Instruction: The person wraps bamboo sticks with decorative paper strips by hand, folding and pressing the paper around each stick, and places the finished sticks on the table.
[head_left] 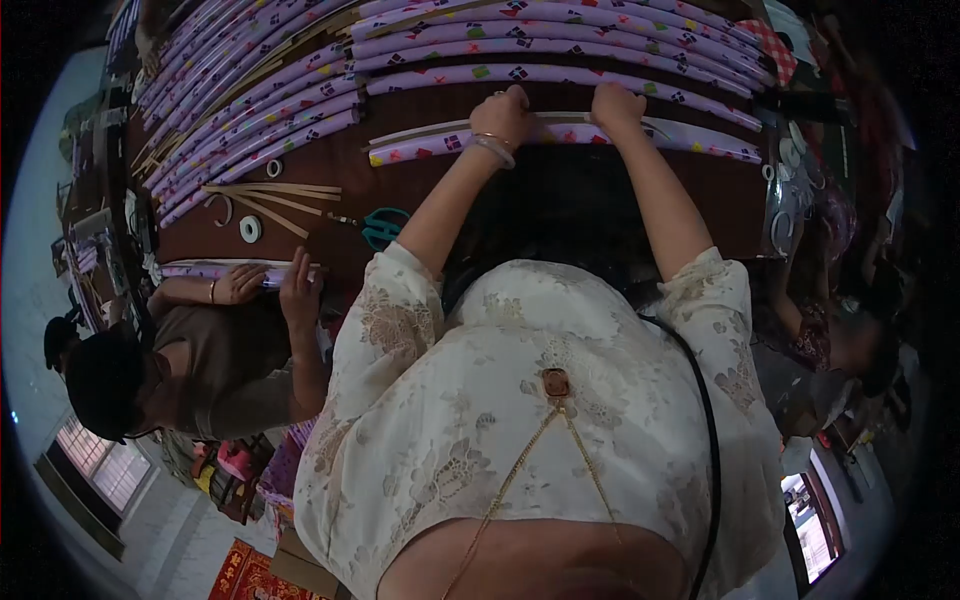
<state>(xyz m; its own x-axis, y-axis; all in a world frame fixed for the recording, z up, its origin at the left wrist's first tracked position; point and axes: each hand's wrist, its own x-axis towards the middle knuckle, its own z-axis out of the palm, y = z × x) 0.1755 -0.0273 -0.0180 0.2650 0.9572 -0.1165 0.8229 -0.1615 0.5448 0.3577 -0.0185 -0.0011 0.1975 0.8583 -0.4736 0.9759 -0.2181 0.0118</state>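
At twelve o'clock lay the nearest purple paper roll (pixel 425 149). The left hand (pixel 500 115) and, at one o'clock, the right hand (pixel 620 108) curled at its far edge, fingers narrow; what they gripped, I couldn't tell.

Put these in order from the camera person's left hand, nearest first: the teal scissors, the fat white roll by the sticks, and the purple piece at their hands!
In the head view, from the left hand:
1. Purple piece: right at the hand.
2. Teal scissors: off to the left.
3. White roll: farther left.
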